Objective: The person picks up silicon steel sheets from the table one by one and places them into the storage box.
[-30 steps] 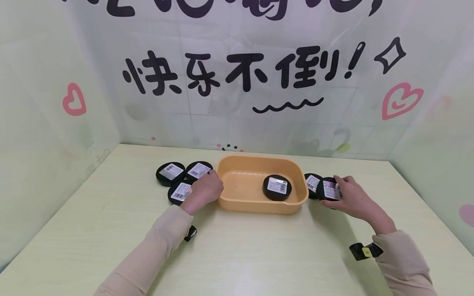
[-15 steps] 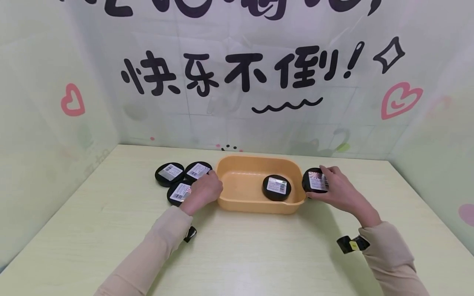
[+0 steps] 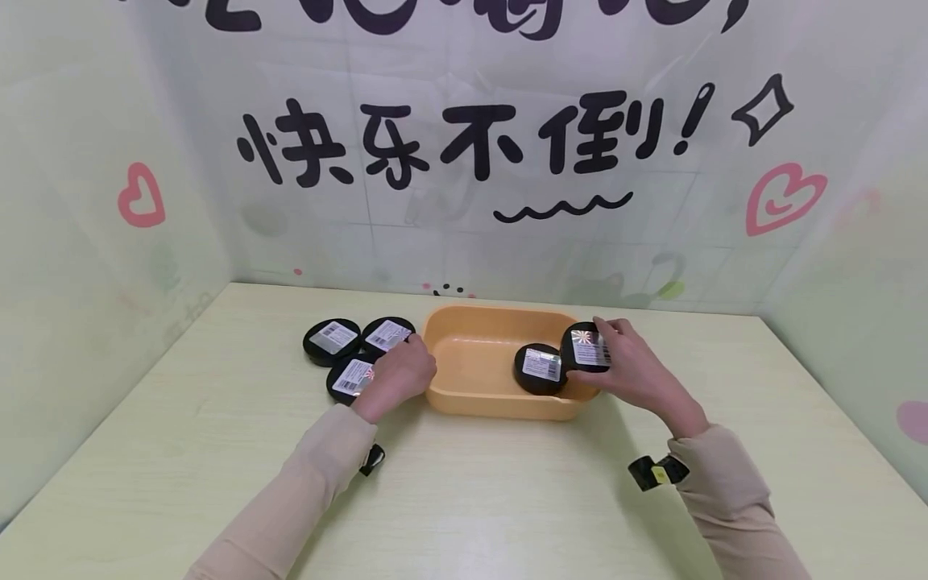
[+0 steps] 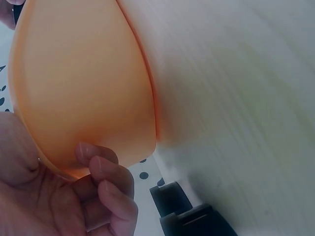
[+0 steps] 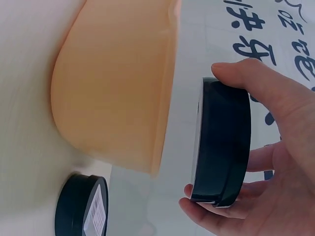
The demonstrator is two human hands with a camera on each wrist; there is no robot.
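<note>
My right hand point(image 3: 634, 366) holds a flat round black jar point(image 3: 589, 346) with a printed label by its sides, over the right end of an orange plastic basin point(image 3: 471, 407). Thumb and fingers span the jar point(image 5: 221, 142) in the right wrist view, where it is apart from the basin's rim. A second labelled black jar point(image 3: 540, 369) lies inside the basin's right half. At the basin's left end, my left hand point(image 3: 403, 368) grips the rim, its fingers curled against the wall in the left wrist view.
Three similar black jars stand grouped left of the basin, one of them point(image 3: 332, 340) farthest left. Another black jar point(image 5: 81, 206) sits on the table beyond the basin's right end. A printed cloth backdrop point(image 3: 449, 242) rises behind the pale table point(image 3: 464, 499).
My right hand has lifted the black jar from the basin's right side and carried it leftward over the rim. My left hand has stayed at the basin's left end.
</note>
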